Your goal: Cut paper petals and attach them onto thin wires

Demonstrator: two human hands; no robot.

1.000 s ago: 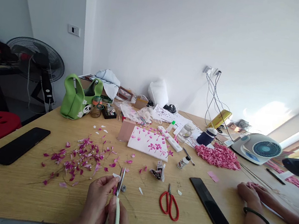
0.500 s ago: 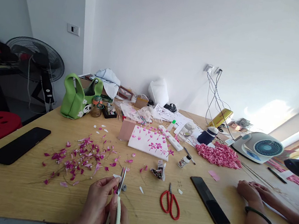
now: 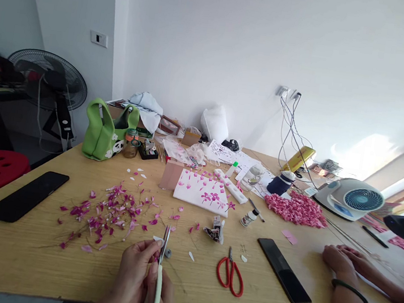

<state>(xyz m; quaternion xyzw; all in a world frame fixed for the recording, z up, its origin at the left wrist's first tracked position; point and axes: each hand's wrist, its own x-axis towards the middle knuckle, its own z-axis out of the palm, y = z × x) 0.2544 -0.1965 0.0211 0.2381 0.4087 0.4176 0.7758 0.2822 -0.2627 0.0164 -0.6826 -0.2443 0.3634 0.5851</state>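
Note:
At the front of the table, my left hand point(image 3: 136, 268) is closed, thumb and finger pinching a small white petal-shaped piece point(image 3: 157, 239). A bit of magenta shows just below those fingertips. My right hand point(image 3: 167, 294) is wrapped round scissors with cream handles point(image 3: 158, 286). Their narrow metal blades point away from me, right beside the white piece. Most of the right hand's fingers are hidden behind the handle. Close past the blades lies a small grey ring-shaped item point(image 3: 168, 253). Magenta petals on thin stems point(image 3: 103, 213) are spread left of my hands.
Red-handled scissors point(image 3: 230, 275), a black phone point(image 3: 283, 271) and a small bottle point(image 3: 249, 218) lie to the right. A white panel with pink flowers point(image 3: 195, 198) sits ahead. Another person's hands point(image 3: 341, 256) rest at the right. A long black phone-like slab point(image 3: 26, 197) lies left.
The cream-handled scissors have closed slightly, their blades and handles nearer together. My left hand stays almost in place. The other person's hands have shifted a little to the right.

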